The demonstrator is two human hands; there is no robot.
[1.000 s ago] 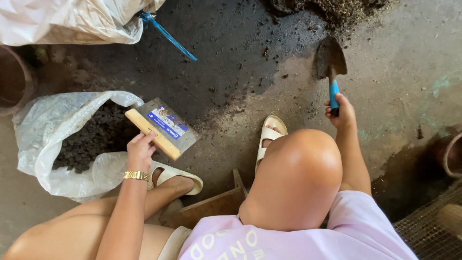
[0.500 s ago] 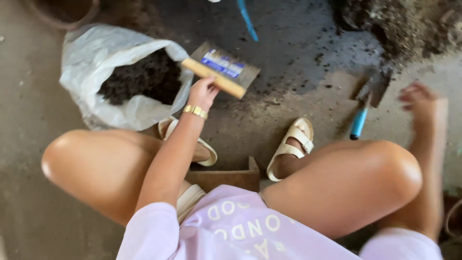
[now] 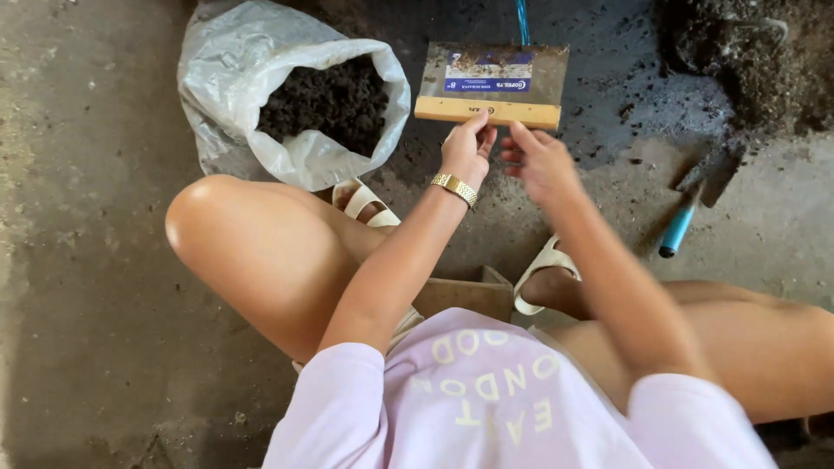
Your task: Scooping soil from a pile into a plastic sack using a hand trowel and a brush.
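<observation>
Since the earlier frame my right hand has let go of the trowel, which now lies on the floor to my right, blue handle toward me, and the hand has crossed over to the scraper. View has also swung, so the bag sits upper left.

Scraper: flat on the floor ahead of me, wooden handle nearest, soiled metal blade pointing away, just right of the bag.

Left hand: fingertips pinch the handle's near edge, thumb and forefinger closed on it.
Right hand: fingers loosely spread, narrow gap, just short of the handle; holds nothing. Motion blur, so contact uncertain.

Bag is open, dark soil inside, rim sagging toward my left sandal. Loose soil pile upper right.

Risks, my judgement: the left grip is a fingertip pinch only, so the scraper could twist or slip when lifted. Blade edge near the thin plastic could tear the bag. Trowel lies close to my right foot.
</observation>
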